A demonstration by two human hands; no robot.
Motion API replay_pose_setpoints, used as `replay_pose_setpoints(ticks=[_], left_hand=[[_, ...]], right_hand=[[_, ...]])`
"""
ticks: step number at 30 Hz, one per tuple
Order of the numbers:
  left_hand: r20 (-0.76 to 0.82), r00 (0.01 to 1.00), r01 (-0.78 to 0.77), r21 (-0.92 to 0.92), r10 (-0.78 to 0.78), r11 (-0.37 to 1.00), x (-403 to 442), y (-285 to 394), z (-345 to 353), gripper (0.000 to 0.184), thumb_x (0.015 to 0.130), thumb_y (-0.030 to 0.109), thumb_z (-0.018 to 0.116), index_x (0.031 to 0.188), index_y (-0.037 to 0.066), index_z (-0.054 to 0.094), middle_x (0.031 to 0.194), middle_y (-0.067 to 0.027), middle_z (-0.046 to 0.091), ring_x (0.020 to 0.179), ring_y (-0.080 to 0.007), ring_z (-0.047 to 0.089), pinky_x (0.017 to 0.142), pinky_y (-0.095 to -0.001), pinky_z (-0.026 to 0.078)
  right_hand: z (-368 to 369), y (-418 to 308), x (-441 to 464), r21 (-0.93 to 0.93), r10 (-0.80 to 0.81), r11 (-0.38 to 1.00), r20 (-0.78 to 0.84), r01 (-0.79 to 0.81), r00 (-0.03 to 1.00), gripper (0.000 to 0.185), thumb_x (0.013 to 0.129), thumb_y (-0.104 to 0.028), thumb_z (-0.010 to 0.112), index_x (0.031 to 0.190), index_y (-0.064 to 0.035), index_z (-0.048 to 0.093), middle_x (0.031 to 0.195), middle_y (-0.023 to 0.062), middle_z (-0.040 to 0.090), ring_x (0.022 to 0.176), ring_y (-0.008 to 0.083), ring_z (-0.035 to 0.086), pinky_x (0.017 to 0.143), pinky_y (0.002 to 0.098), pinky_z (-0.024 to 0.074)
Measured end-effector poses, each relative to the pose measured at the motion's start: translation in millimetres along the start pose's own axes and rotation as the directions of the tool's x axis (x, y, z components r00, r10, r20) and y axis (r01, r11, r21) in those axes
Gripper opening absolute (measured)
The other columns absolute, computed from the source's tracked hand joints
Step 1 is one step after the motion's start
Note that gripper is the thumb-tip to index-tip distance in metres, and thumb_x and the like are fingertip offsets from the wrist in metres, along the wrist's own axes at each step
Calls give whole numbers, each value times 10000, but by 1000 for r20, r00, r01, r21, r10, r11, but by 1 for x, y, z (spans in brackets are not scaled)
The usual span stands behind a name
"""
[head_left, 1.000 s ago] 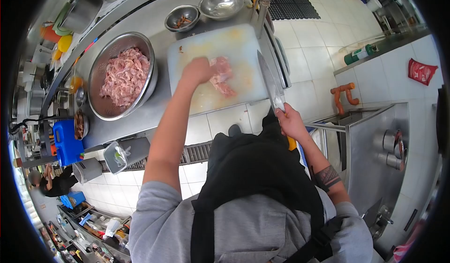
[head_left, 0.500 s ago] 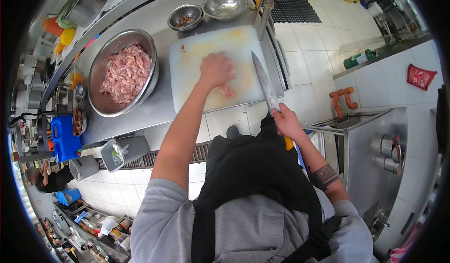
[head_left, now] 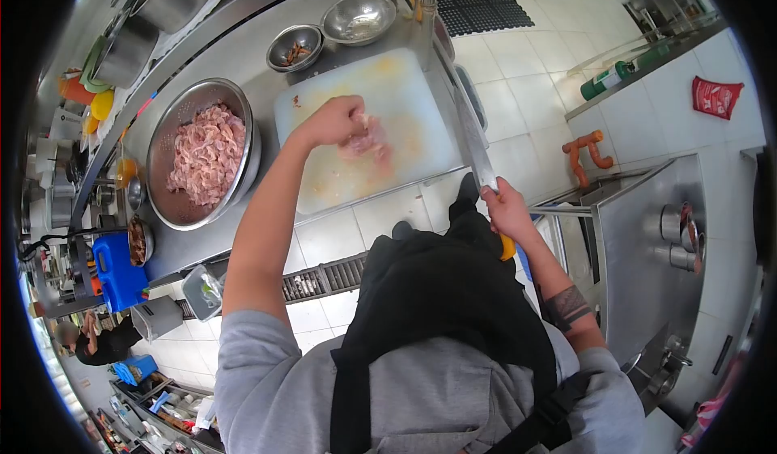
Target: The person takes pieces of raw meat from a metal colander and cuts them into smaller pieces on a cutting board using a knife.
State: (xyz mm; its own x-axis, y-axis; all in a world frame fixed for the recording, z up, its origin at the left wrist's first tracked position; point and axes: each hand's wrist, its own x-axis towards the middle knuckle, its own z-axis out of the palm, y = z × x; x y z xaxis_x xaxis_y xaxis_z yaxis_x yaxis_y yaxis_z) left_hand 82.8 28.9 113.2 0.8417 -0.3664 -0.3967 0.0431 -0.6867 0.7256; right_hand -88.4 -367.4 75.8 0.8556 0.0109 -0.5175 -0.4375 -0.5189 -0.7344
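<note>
Over the white cutting board (head_left: 324, 188), my left hand (head_left: 338, 120) has its fingers closed on a piece of raw chicken (head_left: 366, 142). The piece hangs down blurred, and I cannot tell whether its lower part touches the board. My right hand (head_left: 506, 209) grips a large knife (head_left: 476, 148) with a yellow handle, off the board's right side near my body. Its blade points away from me, past the table's edge. To the left of the board, a perforated steel colander (head_left: 162, 150) holds a heap of cut raw chicken (head_left: 209, 153).
Behind the board sit a small steel bowl (head_left: 275, 48) with brownish scraps and a wider steel bowl (head_left: 360, 19). A blue jug (head_left: 121, 272) stands at the table's left end. A grey bin (head_left: 202, 292) is below. Far left, a person (head_left: 105, 341) is in the background.
My left hand has lifted from lying flat on the chicken to a closed grip, raising the piece. The knife stays in my right hand. The view has shifted slightly.
</note>
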Motion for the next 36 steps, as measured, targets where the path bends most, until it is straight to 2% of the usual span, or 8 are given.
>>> replay_pose_setpoints(ticks=[4, 6, 9, 11, 13, 24, 30, 36], left_hand=[[-228, 968, -143, -135, 109, 981, -33, 33, 7, 188, 914, 99, 762, 905, 42, 583, 861, -37, 672, 755, -148, 680, 651, -321, 555], [-299, 954, -232, -803, -34, 548, -45, 43, 30, 204, 973, 123, 760, 980, 29, 579, 904, -44, 691, 782, -167, 712, 702, -319, 611], [-285, 936, -166, -874, -205, 457, -46, 14, 73, 159, 1003, 77, 713, 1073, -1, 593, 860, -75, 697, 862, -193, 744, 756, -332, 633], [-324, 886, -41, -769, -333, 638, -52, -9, 103, 190, 981, 112, 726, 1080, -5, 613, 908, -124, 739, 872, -250, 762, 770, -368, 628], [-611, 769, 144, -119, -187, 982, -57, -29, 128, 228, 949, 144, 737, 1094, 2, 634, 930, -175, 757, 874, -319, 763, 793, -407, 617], [-726, 676, -156, 30, 129, 987, -15, -37, 157, 203, 951, 124, 729, 1114, 4, 745, 1107, -132, 698, 853, -286, 718, 802, -399, 594], [-709, 697, -160, -3, 111, 987, -18, -50, 160, 169, 946, 117, 746, 1065, -3, 761, 1057, -143, 722, 847, -278, 727, 782, -375, 595], [-708, 692, -239, -39, 142, 970, -24, -57, 158, 158, 956, 104, 749, 1068, -4, 772, 1077, -150, 742, 857, -276, 738, 775, -365, 601]], right_hand=[[-1, 1, 4, 23, -12, 1000, -10, 12, 1000, 301, 1099, -308, 585, 1077, -9, 557, 632, 101, 593, 454, 197, 611, 463, 377, 500], [2, -1, 7, 26, -18, 1000, -8, 18, 1000, 302, 1101, -311, 583, 1070, -11, 560, 626, 93, 587, 450, 193, 608, 457, 375, 494], [7, -1, 11, 52, -34, 998, 3, 34, 999, 298, 1104, -313, 579, 1057, -19, 562, 655, 82, 600, 472, 176, 604, 466, 363, 495], [11, 7, 19, 242, -22, 970, 57, 8, 998, 298, 1108, -323, 576, 1079, -27, 574, 702, 67, 619, 535, 139, 603, 505, 338, 495], [10, 0, 18, 142, -35, 989, 55, 26, 998, 273, 1108, -309, 574, 1147, -39, 593, 731, 81, 637, 585, 154, 614, 567, 343, 512], [43, -54, 8, -192, -155, 961, 214, 197, 964, 607, 1080, -201, 556, 1668, -242, 409, 843, 246, 667, 807, 340, 707, 858, 434, 546], [42, -81, 3, -221, -19, 972, 281, 84, 960, 600, 1069, -166, 507, 1661, -227, 426, 796, 227, 701, 587, 286, 684, 645, 415, 580], [97, -100, 74, -70, -219, 967, 275, 247, 936, 618, 1038, -146, 489, 1652, -181, 424, 770, 212, 702, 503, 272, 658, 512, 426, 571]])
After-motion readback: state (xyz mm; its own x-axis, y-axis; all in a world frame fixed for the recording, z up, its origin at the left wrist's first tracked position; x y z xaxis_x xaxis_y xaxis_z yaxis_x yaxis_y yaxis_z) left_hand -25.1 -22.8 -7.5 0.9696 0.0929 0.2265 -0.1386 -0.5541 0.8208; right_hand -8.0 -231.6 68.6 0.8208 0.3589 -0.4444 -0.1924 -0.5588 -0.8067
